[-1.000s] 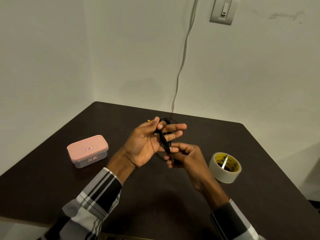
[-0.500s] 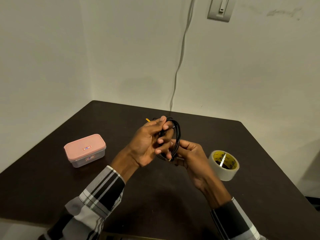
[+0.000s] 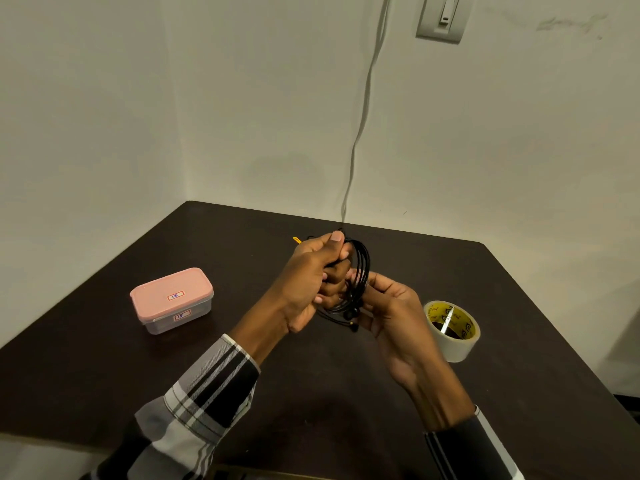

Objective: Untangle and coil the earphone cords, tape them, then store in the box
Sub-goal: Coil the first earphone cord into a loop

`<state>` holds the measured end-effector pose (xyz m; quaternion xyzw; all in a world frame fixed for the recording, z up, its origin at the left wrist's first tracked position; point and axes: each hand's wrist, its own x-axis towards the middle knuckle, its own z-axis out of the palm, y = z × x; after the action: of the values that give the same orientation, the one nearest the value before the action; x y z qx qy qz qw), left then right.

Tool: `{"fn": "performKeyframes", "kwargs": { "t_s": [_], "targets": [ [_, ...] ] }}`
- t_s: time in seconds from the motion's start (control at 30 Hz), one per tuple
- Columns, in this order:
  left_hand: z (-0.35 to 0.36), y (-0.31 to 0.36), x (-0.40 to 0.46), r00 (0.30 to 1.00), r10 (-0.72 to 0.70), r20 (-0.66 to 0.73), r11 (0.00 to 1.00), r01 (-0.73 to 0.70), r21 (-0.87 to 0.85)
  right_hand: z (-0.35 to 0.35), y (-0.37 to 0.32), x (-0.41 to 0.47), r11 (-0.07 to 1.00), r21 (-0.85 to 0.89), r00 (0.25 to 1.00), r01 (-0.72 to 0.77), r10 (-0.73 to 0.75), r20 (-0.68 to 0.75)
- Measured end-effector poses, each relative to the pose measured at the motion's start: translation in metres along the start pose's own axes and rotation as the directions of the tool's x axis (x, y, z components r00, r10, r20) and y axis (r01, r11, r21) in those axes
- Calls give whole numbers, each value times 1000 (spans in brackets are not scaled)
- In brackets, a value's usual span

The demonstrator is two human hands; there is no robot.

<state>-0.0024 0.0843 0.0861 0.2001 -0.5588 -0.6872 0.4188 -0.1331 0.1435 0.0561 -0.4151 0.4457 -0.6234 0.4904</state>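
Both hands meet above the middle of the dark table [image 3: 311,403], with a coil of black earphone cord [image 3: 360,271] between them. The left hand [image 3: 304,282] has its fingers curled round the coil's upper part, thumb pressed on top, so the loops stand roughly upright beside its knuckles. The right hand [image 3: 391,306] pinches the lower side of the same coil with curled fingers; two small black earbuds [image 3: 351,318] hang just under the loops, close to its fingertips. A short yellow tip [image 3: 296,240] pokes out behind the left hand; what it belongs to I cannot tell.

Left of the hands, well apart from them, a clear box with a pink lid [image 3: 172,299] sits on the table, lid on, small labels on the lid and the front wall. Right of the hands, near the right wrist, a roll of pale tape [image 3: 452,330] with a yellow inner core lies on the table. Striped sleeves [image 3: 207,400] cover both forearms. Behind the hands, a grey cable [image 3: 363,109] runs down the wall to the table's far edge, and a wall switch [image 3: 443,17] is mounted above and to the right.
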Motion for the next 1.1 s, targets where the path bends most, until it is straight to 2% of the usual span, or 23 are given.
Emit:
{"fn": "performKeyframes", "kwargs": {
  "t_s": [0.13, 0.3, 0.43, 0.57, 0.7, 0.8, 0.87, 0.97, 1.1],
  "targets": [
    [9, 4, -3, 993, 80, -92, 953, -49, 299, -3, -3, -3, 994, 73, 997, -83, 82, 10],
    [10, -5, 0, 961, 245, -131, 801, -125, 585, -3, -6, -9, 995, 39, 995, -96, 94, 39],
    [4, -17, 5, 929, 347, -130, 690, -159, 706, -4, -7, -7, 993, 51, 994, -106, 105, 21],
    [5, -20, 4, 908, 402, -122, 621, -172, 765, -6, -7, -6, 996, -9, 996, -94, 94, -8],
    [5, -25, 7, 911, 382, -155, 629, -134, 765, -13, -11, -5, 990, -8, 986, -137, 138, 96],
    [4, -29, 10, 922, 335, -192, 689, -101, 717, -18, -14, -4, 988, -8, 967, -156, 154, 204],
    [5, -31, 10, 928, 314, -200, 760, -119, 639, -17, -12, -4, 993, -36, 981, -109, 114, 157],
    [14, -28, 5, 938, 273, -214, 889, -160, 429, -12, -9, -7, 967, -246, 998, 64, -66, -3],
    [18, -27, 1, 940, 232, -248, 960, -180, 216, -9, -6, -8, 852, -446, 925, 275, -361, -119]
  ]
}}
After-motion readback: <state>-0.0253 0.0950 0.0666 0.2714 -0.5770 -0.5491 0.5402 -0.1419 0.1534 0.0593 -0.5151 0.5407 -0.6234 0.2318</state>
